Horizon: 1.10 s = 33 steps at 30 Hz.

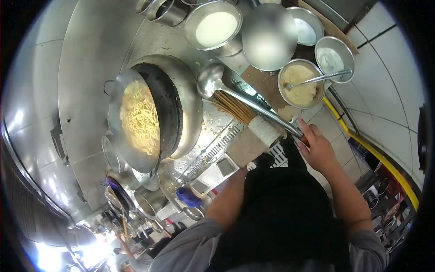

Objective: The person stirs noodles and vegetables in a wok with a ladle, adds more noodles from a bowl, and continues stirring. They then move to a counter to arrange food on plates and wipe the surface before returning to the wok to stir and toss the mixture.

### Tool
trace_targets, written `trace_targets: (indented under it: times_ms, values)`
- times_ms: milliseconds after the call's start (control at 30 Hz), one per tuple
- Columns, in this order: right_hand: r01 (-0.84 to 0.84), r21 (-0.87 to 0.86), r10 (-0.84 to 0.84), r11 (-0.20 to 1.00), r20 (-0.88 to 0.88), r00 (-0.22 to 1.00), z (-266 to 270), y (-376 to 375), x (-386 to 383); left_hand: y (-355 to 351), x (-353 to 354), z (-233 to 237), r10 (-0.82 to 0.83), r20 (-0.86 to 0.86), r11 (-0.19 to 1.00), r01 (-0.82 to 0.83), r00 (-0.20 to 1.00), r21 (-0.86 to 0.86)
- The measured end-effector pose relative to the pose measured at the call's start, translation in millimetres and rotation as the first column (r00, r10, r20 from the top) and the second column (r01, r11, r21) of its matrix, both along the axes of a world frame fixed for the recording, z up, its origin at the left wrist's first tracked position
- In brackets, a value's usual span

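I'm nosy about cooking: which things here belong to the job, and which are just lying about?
In the job:
noodles
tilted pan
ladle, in the right hand

Apparently lying about:
stick brush
blue cloth
bowl of yellowish powder

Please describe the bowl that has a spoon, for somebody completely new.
Start at the large grey metal wok of yellow noodles; follow the long steel ladle to the right hand. Among round metal bowls beyond, this bowl is nearest. Only it holds pale yellow powder, with a metal spoon inside.
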State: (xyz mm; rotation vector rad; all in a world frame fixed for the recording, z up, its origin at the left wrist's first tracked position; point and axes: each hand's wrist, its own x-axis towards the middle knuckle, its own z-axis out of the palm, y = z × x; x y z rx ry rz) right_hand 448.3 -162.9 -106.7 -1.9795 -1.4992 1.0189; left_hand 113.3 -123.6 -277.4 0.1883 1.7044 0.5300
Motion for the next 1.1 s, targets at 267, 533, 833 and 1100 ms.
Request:
trace_targets:
  times_ms: [267, 533, 833, 1100]
  values:
    - [0.105, 0.09, -0.105, 0.99, 0.001, 0.994, 0.9, -10.3, 6.9, -8.7, -6.0, 9.3, -0.043, -0.049, 0.999, 0.042, 0.998, -0.025]
    - [0.114, 0.092, -0.117, 0.989, 0.019, 0.993, 0.7, -9.4, 10.0, -13.6, -7.7, 7.2, -0.06, -0.056, 0.998, 0.058, 0.997, -0.03]
    - [0.109, 0.067, -0.11, 0.992, 0.009, 0.994, 0.4, -10.4, 9.1, 2.3, 9.4, -6.7, -0.06, -0.04, 0.998, 0.059, 0.997, -0.019]
    - [0.142, 0.1, -0.147, 0.985, 0.039, 0.988, 4.6, -13.0, 8.4, 7.4, 20.2, -7.4, -0.077, -0.035, 0.997, 0.077, 0.996, -0.013]
